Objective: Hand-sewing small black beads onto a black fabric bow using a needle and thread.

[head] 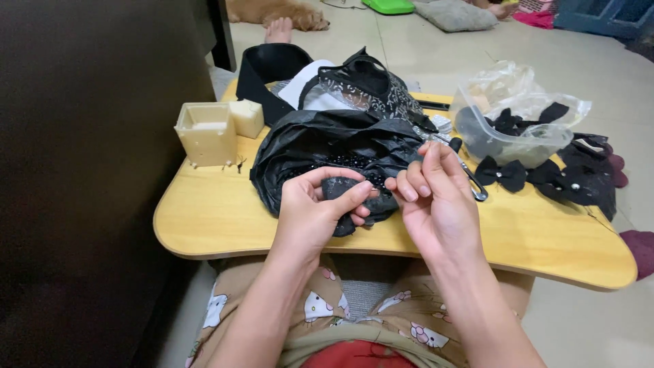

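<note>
My left hand (315, 208) pinches a small dark grey fabric piece (338, 187) between thumb and fingers, above the near edge of a low wooden lap table (204, 218). My right hand (436, 194) is right beside it, fingertips pinched together close to the fabric piece; whatever it holds is too small to make out. Just behind both hands lies a crumpled black plastic bag (334, 146) with tiny black beads (351, 161) in its folds.
A cream plastic box (204, 133) stands at the table's left. A clear plastic container (518, 133) with black bows sits at right, with more black bows (503, 174) and metal scissors (470, 178) beside it. A dark wall (82, 170) is on the left, and a dog (279, 12) lies on the floor beyond.
</note>
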